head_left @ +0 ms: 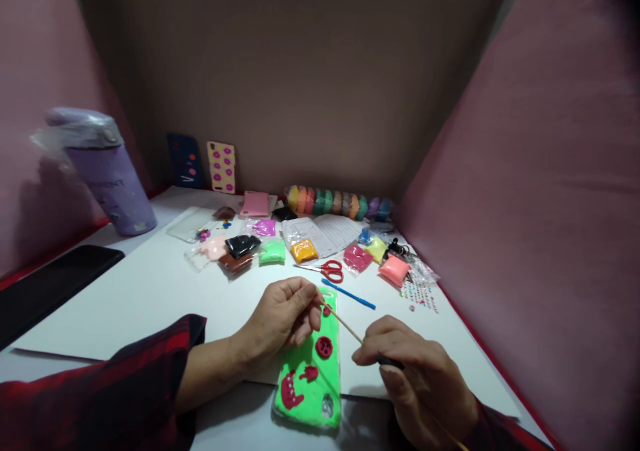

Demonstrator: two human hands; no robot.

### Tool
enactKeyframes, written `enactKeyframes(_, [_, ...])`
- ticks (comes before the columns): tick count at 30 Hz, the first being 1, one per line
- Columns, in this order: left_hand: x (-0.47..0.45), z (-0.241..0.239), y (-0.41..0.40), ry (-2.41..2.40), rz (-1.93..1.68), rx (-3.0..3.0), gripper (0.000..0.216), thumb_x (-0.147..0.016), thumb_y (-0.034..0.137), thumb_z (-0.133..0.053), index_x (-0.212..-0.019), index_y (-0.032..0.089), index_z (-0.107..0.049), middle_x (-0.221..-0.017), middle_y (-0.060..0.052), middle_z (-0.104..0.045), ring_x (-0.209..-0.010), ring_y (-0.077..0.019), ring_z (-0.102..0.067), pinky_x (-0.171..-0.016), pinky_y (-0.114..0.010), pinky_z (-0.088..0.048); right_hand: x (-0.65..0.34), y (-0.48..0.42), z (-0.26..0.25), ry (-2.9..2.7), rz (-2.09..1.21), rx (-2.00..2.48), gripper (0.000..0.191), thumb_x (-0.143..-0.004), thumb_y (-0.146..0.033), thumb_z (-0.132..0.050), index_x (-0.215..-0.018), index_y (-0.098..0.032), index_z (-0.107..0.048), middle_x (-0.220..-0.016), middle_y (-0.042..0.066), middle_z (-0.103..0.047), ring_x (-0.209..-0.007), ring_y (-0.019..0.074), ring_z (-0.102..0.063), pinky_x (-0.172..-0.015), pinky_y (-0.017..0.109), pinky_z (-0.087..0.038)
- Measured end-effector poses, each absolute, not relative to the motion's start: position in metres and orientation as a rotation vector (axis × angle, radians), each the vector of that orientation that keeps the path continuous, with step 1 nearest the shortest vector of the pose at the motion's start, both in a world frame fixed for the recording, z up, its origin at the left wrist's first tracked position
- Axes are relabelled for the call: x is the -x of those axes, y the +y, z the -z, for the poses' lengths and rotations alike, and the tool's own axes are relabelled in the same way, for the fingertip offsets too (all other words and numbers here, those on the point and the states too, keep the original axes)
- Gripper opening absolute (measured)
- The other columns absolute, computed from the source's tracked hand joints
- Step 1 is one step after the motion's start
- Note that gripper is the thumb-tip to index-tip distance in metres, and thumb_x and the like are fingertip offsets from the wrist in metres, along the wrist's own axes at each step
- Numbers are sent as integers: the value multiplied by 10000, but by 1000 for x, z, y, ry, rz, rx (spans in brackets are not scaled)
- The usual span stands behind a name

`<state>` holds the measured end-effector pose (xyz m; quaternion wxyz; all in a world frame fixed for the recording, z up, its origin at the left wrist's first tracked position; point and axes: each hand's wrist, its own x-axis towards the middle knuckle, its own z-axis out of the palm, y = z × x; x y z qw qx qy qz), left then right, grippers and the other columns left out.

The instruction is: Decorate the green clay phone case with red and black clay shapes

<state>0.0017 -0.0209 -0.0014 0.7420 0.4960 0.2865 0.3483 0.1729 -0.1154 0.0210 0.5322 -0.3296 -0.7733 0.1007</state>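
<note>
A phone case (327, 387) covered in bright green clay lies lengthwise in front of me, with dark red clay shapes (324, 347) on it, one dotted white. Over its upper left side is my left hand (287, 314), thumb and index finger pinched together. Whatever they pinch is too small to make out. My right hand (420, 377), right of the case, grips a thin wooden stick (345, 322); its tip meets the left fingertips. A dark piece (390, 362) shows between the right fingers, partly hidden.
Beyond the case lie a blue pen (349, 293), red-handled scissors (333, 271) and several clay packets (273, 251). Sticker gems (420, 295) are at right. A purple tumbler (110, 177) and black phone (60, 281) stand left. Decorated cases (221, 167) lean on the back wall.
</note>
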Motion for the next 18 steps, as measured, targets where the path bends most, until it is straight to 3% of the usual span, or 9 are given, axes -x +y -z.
enactKeyframes(10, [-2, 2, -20, 585, -792, -1080, 333, -795, 430, -686, -781, 164, -485, -549, 38, -607, -312, -20, -390, -302, -106, -228, -174, -115, -18, -1824, -212, 754, 169, -951, -188, -457, -989, -146, -615, -742, 87, -695, -689, 167, -601, -585, 318, -547])
enactKeyframes(18, [5, -9, -15, 713, -890, -1251, 456, -892, 509, -526, -612, 153, -473, -449, 25, -553, -310, -18, -367, -319, -127, -222, -174, -116, -18, -1838, -179, 767, 171, -952, -187, -448, -986, -153, -612, -738, 90, -697, -682, 171, -603, -589, 319, -551])
